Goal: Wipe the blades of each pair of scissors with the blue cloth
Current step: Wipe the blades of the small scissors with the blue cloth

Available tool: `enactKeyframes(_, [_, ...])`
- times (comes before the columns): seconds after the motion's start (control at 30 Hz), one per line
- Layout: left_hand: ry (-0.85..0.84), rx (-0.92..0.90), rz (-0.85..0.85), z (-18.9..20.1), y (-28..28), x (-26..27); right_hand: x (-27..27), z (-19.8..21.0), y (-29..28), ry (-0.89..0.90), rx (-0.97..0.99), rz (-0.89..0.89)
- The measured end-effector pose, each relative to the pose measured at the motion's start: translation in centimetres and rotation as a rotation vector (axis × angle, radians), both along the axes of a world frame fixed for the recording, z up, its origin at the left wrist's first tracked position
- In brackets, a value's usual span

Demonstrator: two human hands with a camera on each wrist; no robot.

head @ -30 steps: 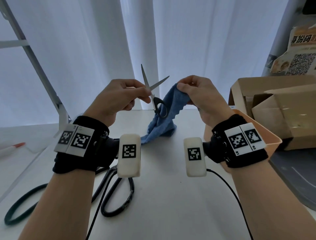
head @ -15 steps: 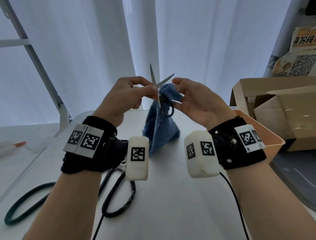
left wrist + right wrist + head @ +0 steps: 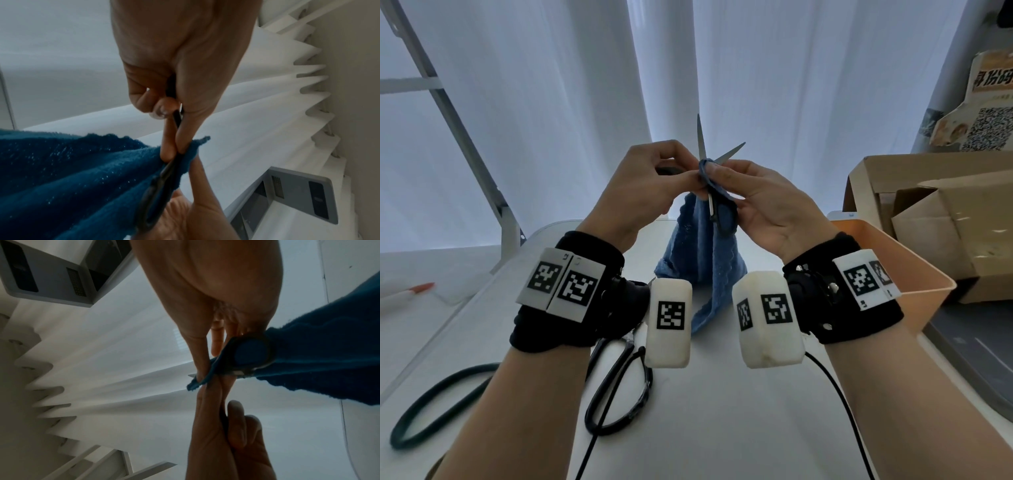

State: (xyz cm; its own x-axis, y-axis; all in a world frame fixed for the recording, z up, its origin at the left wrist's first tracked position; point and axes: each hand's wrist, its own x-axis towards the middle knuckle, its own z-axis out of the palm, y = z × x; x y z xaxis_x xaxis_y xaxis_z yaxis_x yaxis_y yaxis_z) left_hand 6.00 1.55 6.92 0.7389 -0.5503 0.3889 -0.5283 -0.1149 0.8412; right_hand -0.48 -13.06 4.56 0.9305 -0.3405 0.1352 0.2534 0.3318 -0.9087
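Head view, blue cloth (image 3: pixel 702 260) hiding lower scissors (image 3: pixel 717 205) blades, right hand (image 3: pixel 767 202) pinching

The small scissors (image 3: pixel 711 178) are held up in the air above the far part of the worktop (image 3: pixel 722 411), points upward, their steel blades spread in a narrow V (one near upright, the other tilted to the right), with one black handle loop hanging below. The blue cloth (image 3: pixel 700 260) is fuzzy; its top corner is bunched round the blades near the pivot, and the rest hangs down toward the worktop. A larger pair of scissors (image 3: pixel 619 387) with black loops lies flat near the worktop's left edge.
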Motion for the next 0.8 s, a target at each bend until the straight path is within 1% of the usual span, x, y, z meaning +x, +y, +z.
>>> enactKeyframes(0.17, [-0.066,-0.025,0.001,0.09,-0.06,-0.37,-0.15,0.11,-0.34,-0.016,0.003,-0.017])
enactKeyframes(0.4, [-0.049,-0.007,0.006,0.18,0.04,-0.21,-0.09,0.24,-0.60,-0.007,-0.023,-0.037])
enactKeyframes(0.53, [-0.031,0.020,-0.005,-0.06,-0.22,-0.27,-0.23,0.09,-0.82,-0.023,0.000,-0.041])
enactKeyframes(0.8, [0.025,0.015,0.006,0.02,-0.21,-0.07,0.31,-0.10,-0.07,-0.035,0.034,-0.073])
